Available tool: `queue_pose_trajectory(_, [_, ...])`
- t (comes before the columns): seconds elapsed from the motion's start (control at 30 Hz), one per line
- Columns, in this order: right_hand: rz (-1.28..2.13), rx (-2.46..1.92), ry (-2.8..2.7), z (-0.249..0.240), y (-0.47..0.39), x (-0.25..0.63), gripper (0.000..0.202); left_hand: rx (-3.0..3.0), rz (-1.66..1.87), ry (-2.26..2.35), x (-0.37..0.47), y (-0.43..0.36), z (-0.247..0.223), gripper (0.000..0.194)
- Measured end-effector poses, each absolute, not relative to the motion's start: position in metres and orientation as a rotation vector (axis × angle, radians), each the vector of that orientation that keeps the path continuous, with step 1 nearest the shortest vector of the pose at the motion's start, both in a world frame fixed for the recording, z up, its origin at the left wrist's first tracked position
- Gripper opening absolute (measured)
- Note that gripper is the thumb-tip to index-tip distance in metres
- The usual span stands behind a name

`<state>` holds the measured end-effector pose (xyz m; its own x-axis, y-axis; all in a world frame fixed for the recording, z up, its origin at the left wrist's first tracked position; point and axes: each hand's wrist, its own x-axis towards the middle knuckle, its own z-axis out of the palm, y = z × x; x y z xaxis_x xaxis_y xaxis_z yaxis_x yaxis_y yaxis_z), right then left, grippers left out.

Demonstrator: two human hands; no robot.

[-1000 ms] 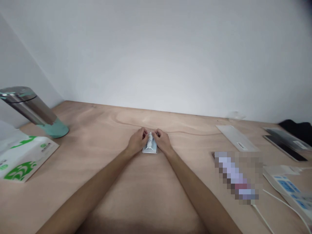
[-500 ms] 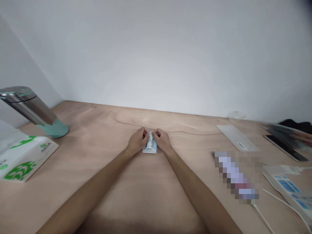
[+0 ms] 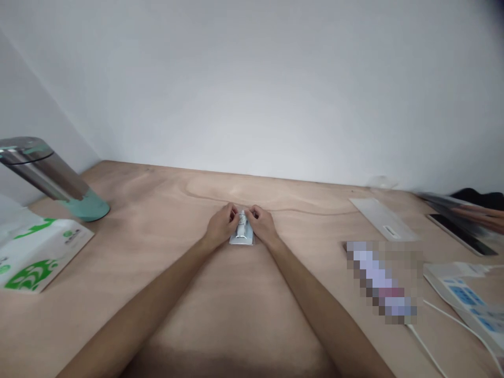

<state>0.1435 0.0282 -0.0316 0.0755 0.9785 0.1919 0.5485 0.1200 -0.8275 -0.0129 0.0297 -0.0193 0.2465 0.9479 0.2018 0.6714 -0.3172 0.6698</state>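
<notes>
A small clear packet (image 3: 242,239) with a whitish, silvery item in it lies on the wooden table (image 3: 236,304), near the middle of the view. My left hand (image 3: 222,226) is closed at the packet's upper left edge, fingers curled and pinching it. On the other side, my right hand (image 3: 260,223) pinches the upper right edge in the same way. The two hands are a small gap apart, with the item showing between them. The fingertips partly hide the packet's top end.
At the left stand a steel and mint-green bottle (image 3: 59,178) and a white-green tissue pack (image 3: 51,252). To the right are a clear sleeve (image 3: 381,218), a blurred-out phone (image 3: 378,278) on a cable, a dark phone (image 3: 460,233), a power strip (image 3: 468,299) and another person's hand (image 3: 482,214).
The whole view has shifted slightly. My hands keep their pinch on the packet with almost no movement. At the far right, the other person's hand has moved slightly left.
</notes>
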Motion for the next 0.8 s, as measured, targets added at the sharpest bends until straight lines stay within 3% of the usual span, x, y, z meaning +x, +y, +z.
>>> queue_pose_trajectory(0.8, [0.646, -1.526, -1.586, -0.0324, 0.0284, 0.1437, 0.023, 2.079, 0.821, 1.468, -0.0122, 0.0307, -0.0191, 0.011])
